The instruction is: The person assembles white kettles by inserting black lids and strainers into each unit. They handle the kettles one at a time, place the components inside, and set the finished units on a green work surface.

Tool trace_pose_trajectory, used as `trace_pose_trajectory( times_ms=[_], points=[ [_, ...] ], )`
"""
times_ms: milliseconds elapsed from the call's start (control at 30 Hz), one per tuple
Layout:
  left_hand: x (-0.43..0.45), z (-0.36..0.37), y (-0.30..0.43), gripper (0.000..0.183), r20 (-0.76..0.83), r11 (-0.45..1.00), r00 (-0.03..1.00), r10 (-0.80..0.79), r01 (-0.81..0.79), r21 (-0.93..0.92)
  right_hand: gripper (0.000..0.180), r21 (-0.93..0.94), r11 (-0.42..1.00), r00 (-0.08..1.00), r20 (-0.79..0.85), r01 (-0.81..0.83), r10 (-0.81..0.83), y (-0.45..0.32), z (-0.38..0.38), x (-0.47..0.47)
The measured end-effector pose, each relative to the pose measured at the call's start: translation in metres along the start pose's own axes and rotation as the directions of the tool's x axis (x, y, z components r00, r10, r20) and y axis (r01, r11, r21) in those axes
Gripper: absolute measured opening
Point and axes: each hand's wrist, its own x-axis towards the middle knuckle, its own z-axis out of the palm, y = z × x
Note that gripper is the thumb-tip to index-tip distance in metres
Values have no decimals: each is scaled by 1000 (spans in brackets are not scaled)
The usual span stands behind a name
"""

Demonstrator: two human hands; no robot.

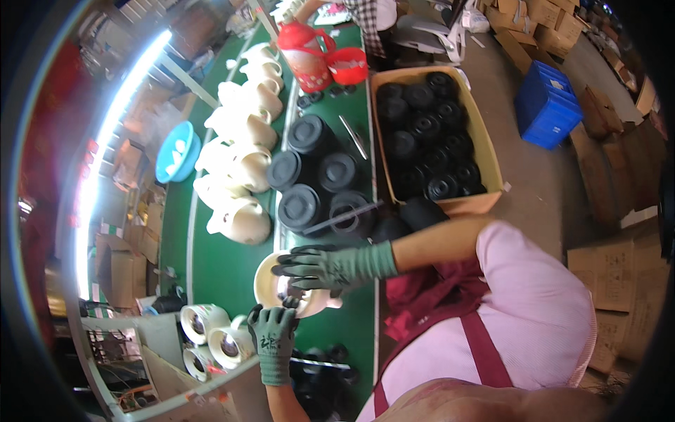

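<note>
A round cream plastic shell (265,275) lies tilted on the green worktop in front of me, its wide opening facing up. My right hand (321,268), in a grey-green glove with dark fingertips, reaches across the shell's rim and grips it; the thumb is hidden. At the lower rim, the curled fingers of my gloved left hand (273,329) hold the shell's edge. Dark parts show inside the opening, too blurred to name. Just beyond my right hand stand several black round plastic parts (299,207), with a clear ruler-like strip (345,217) across them.
Several cream shells (240,220) line the green conveyor belt (221,269). Shells with dark interiors (228,345) sit lower left. A cardboard box (490,176) holds black parts. Near a red jug (306,58) are a red bowl (348,66) and a metal rod (353,137). Another person's checked sleeve (369,24) shows.
</note>
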Motion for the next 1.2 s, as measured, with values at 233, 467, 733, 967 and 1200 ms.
trace_pose_trajectory(
  times_ms=[233,467,733,967,1200],
  points=[
    [-49,3,82,68,-247,454,650,-718,168,-875,73,595,762,953,20,-254,302,-50,-46,-87],
    [-60,111,168,71,370,-312,744,-557,225,-923,67,899,31,578,254,-438,776,-87,-42,-169],
    [-61,103,165,72,381,-376,728,-570,181,-909,49,935,-246,573,351,-254,741,-73,-32,-203],
    [-76,137,138,58,176,-267,673,-718,-34,-963,62,912,-33,799,375,-408,471,-39,20,-140],
    [-89,187,163,60,442,-545,520,-731,-56,-836,88,341,458,524,131,-821,842,101,43,5]
  ],
)
